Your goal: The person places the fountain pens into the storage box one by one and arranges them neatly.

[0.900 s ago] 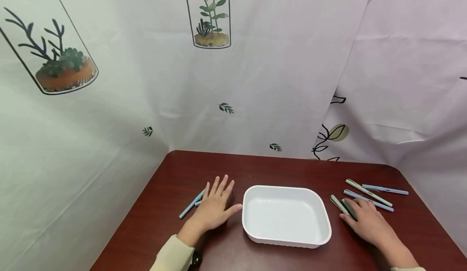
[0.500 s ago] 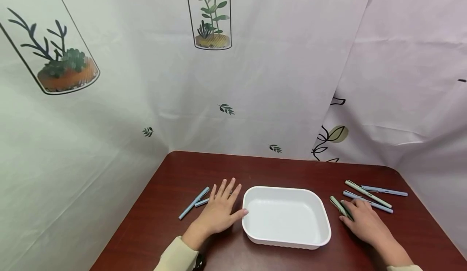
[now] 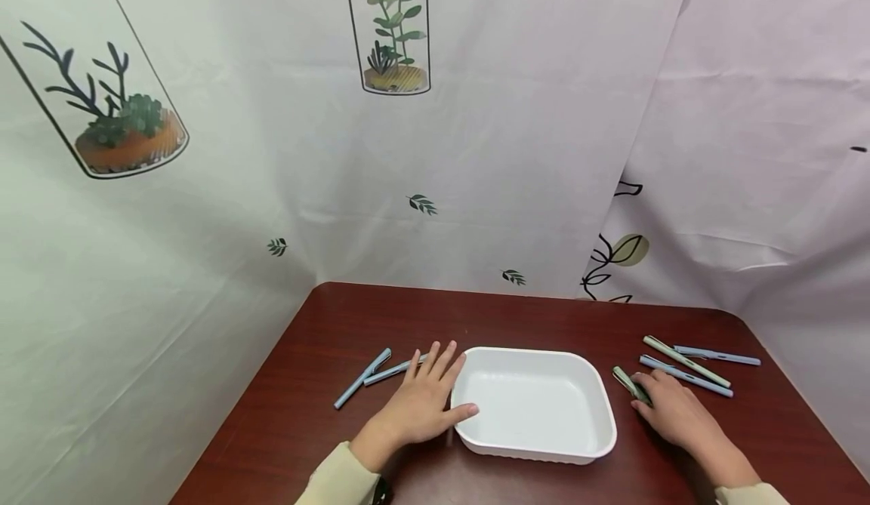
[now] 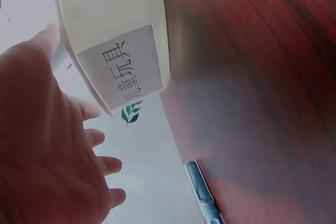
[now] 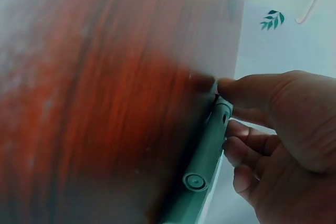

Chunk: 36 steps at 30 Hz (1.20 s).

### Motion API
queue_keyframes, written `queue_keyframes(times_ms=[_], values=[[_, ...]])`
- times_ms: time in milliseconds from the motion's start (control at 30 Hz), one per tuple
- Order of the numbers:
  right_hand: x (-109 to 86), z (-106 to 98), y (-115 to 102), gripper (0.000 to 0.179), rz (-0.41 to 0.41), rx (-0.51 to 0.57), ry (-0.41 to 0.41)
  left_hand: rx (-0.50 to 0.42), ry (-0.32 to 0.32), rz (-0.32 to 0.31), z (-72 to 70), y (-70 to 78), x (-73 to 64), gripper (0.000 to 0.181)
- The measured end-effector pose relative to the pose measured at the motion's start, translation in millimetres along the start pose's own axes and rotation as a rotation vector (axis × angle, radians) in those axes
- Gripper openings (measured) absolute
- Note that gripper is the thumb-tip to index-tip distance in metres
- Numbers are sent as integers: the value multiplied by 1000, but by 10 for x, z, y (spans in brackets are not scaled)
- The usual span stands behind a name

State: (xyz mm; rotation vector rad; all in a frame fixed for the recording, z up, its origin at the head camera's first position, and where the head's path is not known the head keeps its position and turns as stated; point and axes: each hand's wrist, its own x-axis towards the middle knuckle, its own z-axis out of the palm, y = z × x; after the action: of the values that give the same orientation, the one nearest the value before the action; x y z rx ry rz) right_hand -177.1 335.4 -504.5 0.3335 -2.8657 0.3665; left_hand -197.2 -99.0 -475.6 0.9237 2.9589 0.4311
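Green pen (image 5: 209, 142) lies pinched between thumb and fingers of the right hand (image 3: 682, 414), left hand (image 3: 420, 408) with fingers apart.

Left hand (image 3: 416, 411) spread, right hand (image 3: 673, 412) curled

The left hand is palm down, its fingers (image 3: 454, 370) straight and fanned, the thumb (image 3: 462, 413) stretched out to the side. The right hand bends its fingers opposite the thumb in a pinch. Both forearms (image 3: 727, 461) slant inward.

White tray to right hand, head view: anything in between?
Yes, a pale green pen: the head view shows it between the white tray and the right hand.
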Motion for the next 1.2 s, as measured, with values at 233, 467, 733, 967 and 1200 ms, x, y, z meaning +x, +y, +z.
queue_keyframes(times_ms=[233,467,733,967,1200], values=[[50,-41,-24,28,36,15,-50,60,-3,24,32,67,8,87],[117,-96,-44,22,89,107,-120,71,-11,42,79,116,28,89],[145,-151,-51,28,167,186,-140,64,-13,39,94,161,38,89],[140,-193,-72,28,185,224,-103,71,-19,31,94,167,27,93],[137,-244,-97,38,221,290,-134,58,-17,36,98,171,31,94]])
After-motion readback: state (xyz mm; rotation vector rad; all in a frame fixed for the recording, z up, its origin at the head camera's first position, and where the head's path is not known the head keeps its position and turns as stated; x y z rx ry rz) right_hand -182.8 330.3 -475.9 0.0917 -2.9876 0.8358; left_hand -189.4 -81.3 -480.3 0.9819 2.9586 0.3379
